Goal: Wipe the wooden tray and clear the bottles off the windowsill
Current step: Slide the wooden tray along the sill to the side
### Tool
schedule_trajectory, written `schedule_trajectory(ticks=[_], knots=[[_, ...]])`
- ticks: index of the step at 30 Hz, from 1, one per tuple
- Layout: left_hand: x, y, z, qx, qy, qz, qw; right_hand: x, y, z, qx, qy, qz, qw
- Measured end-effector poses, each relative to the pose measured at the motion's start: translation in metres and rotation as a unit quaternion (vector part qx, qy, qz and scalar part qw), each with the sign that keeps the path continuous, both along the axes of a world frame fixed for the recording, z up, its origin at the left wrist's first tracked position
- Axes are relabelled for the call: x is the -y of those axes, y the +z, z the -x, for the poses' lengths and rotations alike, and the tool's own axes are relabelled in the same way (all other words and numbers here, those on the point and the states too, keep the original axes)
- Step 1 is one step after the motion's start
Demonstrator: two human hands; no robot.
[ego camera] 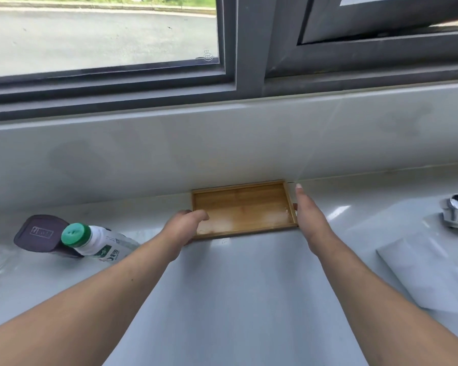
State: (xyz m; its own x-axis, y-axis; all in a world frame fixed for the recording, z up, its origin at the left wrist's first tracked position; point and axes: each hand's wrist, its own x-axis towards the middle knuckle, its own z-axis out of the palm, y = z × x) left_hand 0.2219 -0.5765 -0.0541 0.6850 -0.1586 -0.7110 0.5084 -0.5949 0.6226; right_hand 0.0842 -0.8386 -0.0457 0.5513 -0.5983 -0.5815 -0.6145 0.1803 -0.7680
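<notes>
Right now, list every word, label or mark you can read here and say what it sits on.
Bottle label: green print, too blurred and tilted to read.
Dark pouch patch: pale characters, too blurred to read.
Window glass corner: a small etched mark, no legible text.
Wooden tray: no writing.

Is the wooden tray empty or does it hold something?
Empty. The wooden tray shows only bare wood with pale smears; the left hand and right hand sit at its two ends.
</notes>
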Motion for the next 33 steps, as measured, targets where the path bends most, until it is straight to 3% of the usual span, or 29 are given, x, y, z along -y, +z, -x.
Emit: schedule_trajectory(ticks=[4, 7, 11, 20, 33], knots=[[-0.009, 0.008, 0.017, 0.033, 0.001, 0.043, 0.999, -0.024, 0.001, 0.023, 0.046, -0.007, 0.079, 0.996], [-0.04, 0.02, 0.048, 0.078, -0.039, 0.031, 0.996, -0.065, -0.002, 0.065, 0.026, -0.03, 0.157, 0.987], [-0.107, 0.033, 0.089, 0.095, -0.078, 0.033, 0.992, -0.139, 0.001, 0.106, -0.014, 0.061, 0.193, 0.979], [-0.322, 0.092, 0.124, 0.236, -0.023, -0.034, 0.971, -0.327, 0.07, 0.085, 0.054, 0.244, 0.267, 0.931], [-0.639, 0.178, 0.149, 0.325, 0.076, -0.118, 0.935, -0.567, 0.137, 0.092, 0.128, 0.281, 0.281, 0.909]])
